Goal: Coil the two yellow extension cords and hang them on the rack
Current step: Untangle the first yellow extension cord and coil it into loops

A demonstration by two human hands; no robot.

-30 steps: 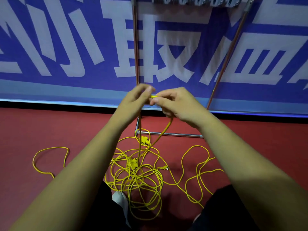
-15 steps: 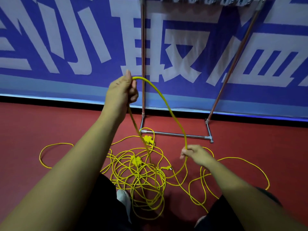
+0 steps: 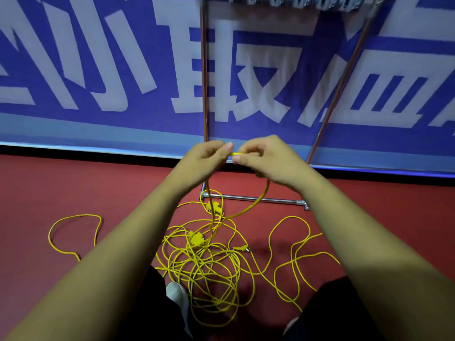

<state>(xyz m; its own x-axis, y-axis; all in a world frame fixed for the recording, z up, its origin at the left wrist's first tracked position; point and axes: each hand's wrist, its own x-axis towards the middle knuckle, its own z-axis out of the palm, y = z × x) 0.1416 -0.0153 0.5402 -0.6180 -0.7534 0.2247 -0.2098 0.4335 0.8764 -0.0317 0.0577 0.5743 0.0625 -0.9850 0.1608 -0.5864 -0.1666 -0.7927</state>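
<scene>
Right hand [image 3: 270, 163] rose to left hand [image 3: 204, 161] | cord [image 3: 256, 203] pinched; rack [image 3: 203, 70] top blurred

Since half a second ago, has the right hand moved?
Yes. The right hand rose from below the rack's base bar to above it, meeting the left hand on the yellow cord beside the left upright.

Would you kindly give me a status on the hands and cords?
Left hand, right hand pinching one yellow cord, loop hanging below. Tangle of cord on floor, in front of rack.
</scene>
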